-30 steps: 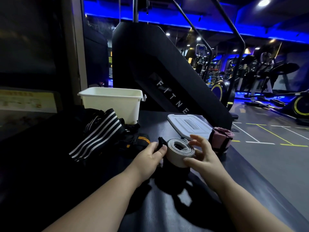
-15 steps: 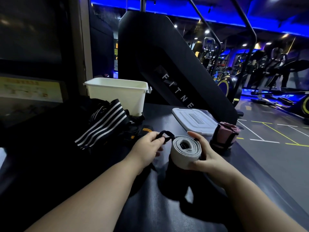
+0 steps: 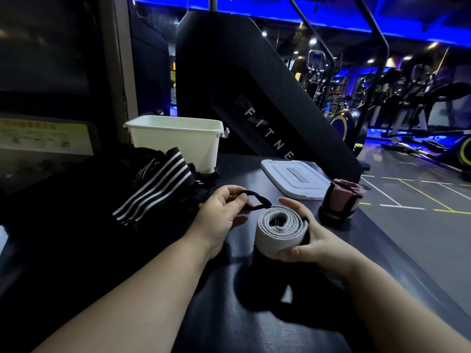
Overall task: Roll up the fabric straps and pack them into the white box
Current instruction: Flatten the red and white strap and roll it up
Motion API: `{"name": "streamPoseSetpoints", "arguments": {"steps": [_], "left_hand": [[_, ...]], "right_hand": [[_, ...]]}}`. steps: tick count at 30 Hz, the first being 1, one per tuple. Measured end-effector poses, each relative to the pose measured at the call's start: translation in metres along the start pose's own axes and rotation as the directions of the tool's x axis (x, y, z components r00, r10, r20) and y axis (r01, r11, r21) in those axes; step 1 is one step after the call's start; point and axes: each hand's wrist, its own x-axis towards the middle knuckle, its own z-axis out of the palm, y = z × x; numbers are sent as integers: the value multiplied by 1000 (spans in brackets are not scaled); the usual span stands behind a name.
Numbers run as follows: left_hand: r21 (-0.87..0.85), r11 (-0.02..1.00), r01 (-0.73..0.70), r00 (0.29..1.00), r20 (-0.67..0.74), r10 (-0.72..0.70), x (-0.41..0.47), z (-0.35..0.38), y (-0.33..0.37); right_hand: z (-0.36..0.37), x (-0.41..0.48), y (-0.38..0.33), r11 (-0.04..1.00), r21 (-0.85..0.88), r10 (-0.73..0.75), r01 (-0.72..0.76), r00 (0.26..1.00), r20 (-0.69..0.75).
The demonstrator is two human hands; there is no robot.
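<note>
A rolled grey fabric strap (image 3: 279, 231) stands on end on the dark mat, and my right hand (image 3: 312, 239) wraps around its right side. Between finger and thumb of my left hand (image 3: 220, 214) is the strap's thin black loop (image 3: 256, 200), pulled out to the left of the roll. The white box (image 3: 175, 141) stands open at the back left, its inside hidden from here. Unrolled black straps with white stripes (image 3: 153, 189) lie in a heap in front of the box. A rolled pink and black strap (image 3: 340, 200) stands at the right.
The box's white lid (image 3: 295, 178) lies flat behind the pink roll. The dark mat (image 3: 229, 301) ends in an edge at the right, with gym floor below. A tall black fitness machine (image 3: 254, 98) rises right behind the table.
My left hand has drawn the black loop out from the roll and lifted it. My right hand has shifted from the roll's top to its side, and the roll now stands more upright.
</note>
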Motion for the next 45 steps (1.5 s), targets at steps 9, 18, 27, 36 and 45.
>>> {"name": "streamPoseSetpoints", "arguments": {"steps": [9, 18, 27, 36, 45], "left_hand": [[179, 976, 125, 987, 76, -141, -4, -5, 6], [150, 982, 117, 974, 174, -143, -9, -4, 9], [82, 997, 15, 944, 328, -41, -13, -8, 13], [292, 953, -76, 940, 340, -29, -12, -11, 8], [343, 938, -53, 918, 386, -89, -10, -14, 1]], "right_hand": [[8, 0, -15, 993, -57, -93, 99, 992, 89], [-1, -3, -6, 999, 9, -35, 34, 994, 107], [-4, -4, -4, 997, -70, -26, 28, 999, 39], [3, 0, 0, 989, -118, -101, 86, 988, -120], [6, 4, -3, 973, -202, -164, 108, 945, -284]]}}
